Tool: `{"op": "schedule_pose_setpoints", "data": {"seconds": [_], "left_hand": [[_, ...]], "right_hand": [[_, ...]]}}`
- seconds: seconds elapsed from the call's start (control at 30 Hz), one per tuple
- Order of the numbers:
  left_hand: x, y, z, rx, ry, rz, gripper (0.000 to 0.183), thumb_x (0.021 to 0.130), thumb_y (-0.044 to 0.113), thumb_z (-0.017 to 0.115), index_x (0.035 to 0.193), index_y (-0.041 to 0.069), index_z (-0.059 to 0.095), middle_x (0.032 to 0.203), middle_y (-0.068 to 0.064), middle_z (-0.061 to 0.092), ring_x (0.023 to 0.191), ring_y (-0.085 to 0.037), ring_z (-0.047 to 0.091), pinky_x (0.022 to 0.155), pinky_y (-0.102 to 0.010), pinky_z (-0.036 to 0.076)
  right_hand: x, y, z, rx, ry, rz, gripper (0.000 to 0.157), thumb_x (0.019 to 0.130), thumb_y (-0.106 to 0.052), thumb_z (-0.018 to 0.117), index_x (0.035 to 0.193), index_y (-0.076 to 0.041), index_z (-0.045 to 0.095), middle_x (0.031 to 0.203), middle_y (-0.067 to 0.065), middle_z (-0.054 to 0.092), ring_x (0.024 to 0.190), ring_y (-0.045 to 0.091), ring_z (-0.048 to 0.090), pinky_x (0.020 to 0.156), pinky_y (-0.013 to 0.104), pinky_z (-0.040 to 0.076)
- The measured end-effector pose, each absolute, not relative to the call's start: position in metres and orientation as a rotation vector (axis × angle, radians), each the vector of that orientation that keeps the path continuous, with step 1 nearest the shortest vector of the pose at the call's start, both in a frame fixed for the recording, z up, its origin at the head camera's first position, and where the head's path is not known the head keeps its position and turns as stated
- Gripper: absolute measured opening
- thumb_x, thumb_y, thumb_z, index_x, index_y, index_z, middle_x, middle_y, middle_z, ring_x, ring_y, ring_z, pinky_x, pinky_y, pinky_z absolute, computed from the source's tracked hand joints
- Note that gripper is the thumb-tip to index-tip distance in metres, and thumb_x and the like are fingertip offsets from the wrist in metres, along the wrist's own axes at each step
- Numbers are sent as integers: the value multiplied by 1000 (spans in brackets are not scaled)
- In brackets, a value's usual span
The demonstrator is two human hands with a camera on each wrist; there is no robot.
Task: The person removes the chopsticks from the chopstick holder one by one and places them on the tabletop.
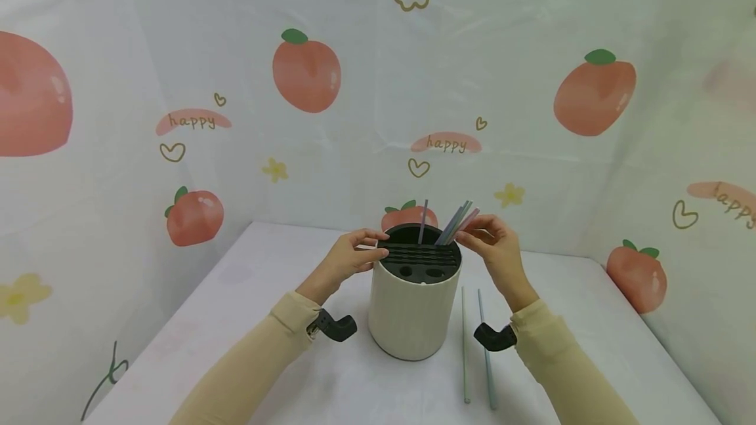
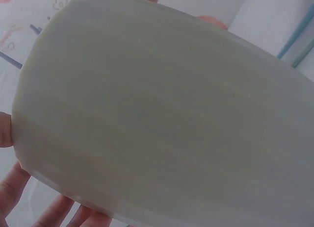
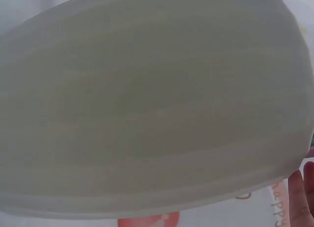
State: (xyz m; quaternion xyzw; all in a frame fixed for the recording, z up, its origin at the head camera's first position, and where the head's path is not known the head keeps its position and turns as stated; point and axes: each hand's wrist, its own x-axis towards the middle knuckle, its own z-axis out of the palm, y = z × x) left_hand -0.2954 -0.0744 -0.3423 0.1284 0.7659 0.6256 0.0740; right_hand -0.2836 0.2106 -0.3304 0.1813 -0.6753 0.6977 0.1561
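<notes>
A cream cylindrical knife and utensil holder (image 1: 407, 320) with a black slotted top (image 1: 413, 256) stands upright on the table. My left hand (image 1: 345, 260) grips its left rim, the thumb over the top; in the left wrist view, fingers (image 2: 54, 210) lie along the outside wall. Several pastel chopsticks (image 1: 451, 223) lean right in the rear compartment, and one purple chopstick (image 1: 422, 222) stands apart from them. At the right rim, my right hand (image 1: 499, 248) pinches a pink chopstick (image 1: 470, 216) beside the bunch. The holder's wall hides most of that hand in the right wrist view.
A green chopstick (image 1: 464, 346) and a blue chopstick (image 1: 487, 353) lie side by side on the white tabletop (image 1: 319, 379), right of the holder. A white curtain (image 1: 354, 149) printed with peaches surrounds the table at the back and sides.
</notes>
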Motion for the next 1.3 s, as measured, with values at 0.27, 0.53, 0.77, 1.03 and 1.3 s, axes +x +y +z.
{"op": "schedule_pose_setpoints", "data": {"seconds": [0.27, 0.53, 0.77, 1.03, 1.3], "left_hand": [[-294, -74, -341, 379, 2295, 1886, 36, 88, 18, 72, 123, 11, 64, 133, -18, 50, 119, -31, 53, 92, -42, 54], [-294, -72, -340, 370, 2288, 1889, 38, 88, 15, 71, 125, 10, 63, 135, -18, 49, 121, -32, 51, 93, -45, 53], [-295, -73, -342, 382, 2296, 1887, 37, 89, 17, 71, 124, 11, 64, 134, -17, 50, 121, -31, 52, 93, -43, 54], [-296, -75, -344, 386, 2307, 1885, 36, 89, 19, 72, 123, 12, 64, 132, -17, 50, 119, -30, 53, 92, -42, 54], [-296, -74, -343, 392, 2302, 1890, 35, 89, 18, 71, 123, 11, 64, 132, -17, 51, 119, -31, 53, 92, -43, 54]], "right_hand": [[-286, 207, -331, 494, -1935, 1993, 18, 84, 1, 72, 94, -8, 60, 90, -5, 64, 84, 6, 66, 80, 22, 57], [-288, 209, -321, 576, -1895, 1976, 15, 87, 7, 66, 95, -5, 60, 90, -3, 64, 81, 8, 68, 76, 27, 58], [-285, 217, -282, 664, -1755, 1949, 15, 85, 11, 65, 96, 0, 63, 91, 1, 67, 80, 11, 70, 74, 30, 58], [-269, 233, -216, 809, -1431, 2078, 18, 82, 21, 61, 97, 10, 62, 91, 12, 67, 75, 20, 70, 73, 35, 58], [-258, 270, -190, 706, -1191, 2247, 23, 81, 26, 57, 101, 15, 62, 86, 18, 66, 70, 26, 68, 68, 38, 58]]}}
